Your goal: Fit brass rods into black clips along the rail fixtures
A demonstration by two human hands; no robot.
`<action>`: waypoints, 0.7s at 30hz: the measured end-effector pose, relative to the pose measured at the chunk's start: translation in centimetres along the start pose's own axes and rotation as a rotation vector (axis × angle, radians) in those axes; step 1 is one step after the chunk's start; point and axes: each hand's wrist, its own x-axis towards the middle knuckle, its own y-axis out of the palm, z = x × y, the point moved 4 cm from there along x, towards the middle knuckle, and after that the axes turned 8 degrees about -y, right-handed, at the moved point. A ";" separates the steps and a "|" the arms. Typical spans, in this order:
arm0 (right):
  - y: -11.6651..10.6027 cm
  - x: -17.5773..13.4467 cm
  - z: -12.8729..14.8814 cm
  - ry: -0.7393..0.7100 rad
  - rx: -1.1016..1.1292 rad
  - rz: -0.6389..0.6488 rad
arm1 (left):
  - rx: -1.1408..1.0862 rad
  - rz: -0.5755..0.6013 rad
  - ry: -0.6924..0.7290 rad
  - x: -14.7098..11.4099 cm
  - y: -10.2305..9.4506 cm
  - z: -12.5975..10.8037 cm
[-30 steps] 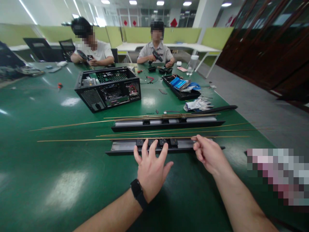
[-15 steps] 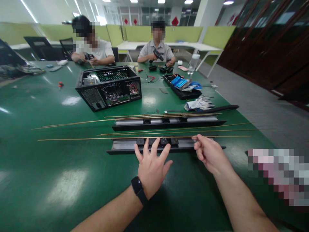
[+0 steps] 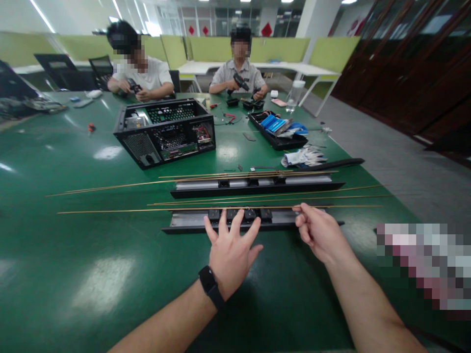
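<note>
My left hand (image 3: 228,255), with a black watch on its wrist, has its fingers spread over the near rail (image 3: 187,220), a long channel with a silver bed and black edge. Its fingertips rest at several black blocks (image 3: 265,214) seated in the channel, partly covering them. At the rail's right part, my right hand (image 3: 318,230) is closed in a pinch on a thin brass rod (image 3: 110,211), which runs lengthwise above the blocks. More thin brass rods (image 3: 206,201) lie just behind it.
Behind lies a second rail (image 3: 198,186) with black blocks and rods across it. Farther back are an open computer case (image 3: 165,132), white gloves (image 3: 303,157), a black tray (image 3: 279,143) and a water bottle (image 3: 295,97). Two people sit across the table, one holding a power drill (image 3: 241,82).
The view has shifted very slightly. Both hands keep their places at the near rail. Across the table, the person on the left has moved their head and hands a little.
</note>
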 end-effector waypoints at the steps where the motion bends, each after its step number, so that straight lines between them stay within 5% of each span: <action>1: 0.0 0.0 0.0 -0.002 0.001 0.002 | 0.002 0.001 0.002 0.0 0.0 0.0; 21: 0.0 0.2 -0.2 0.010 -0.009 -0.008 | 0.075 0.063 0.020 0.1 -0.3 -0.1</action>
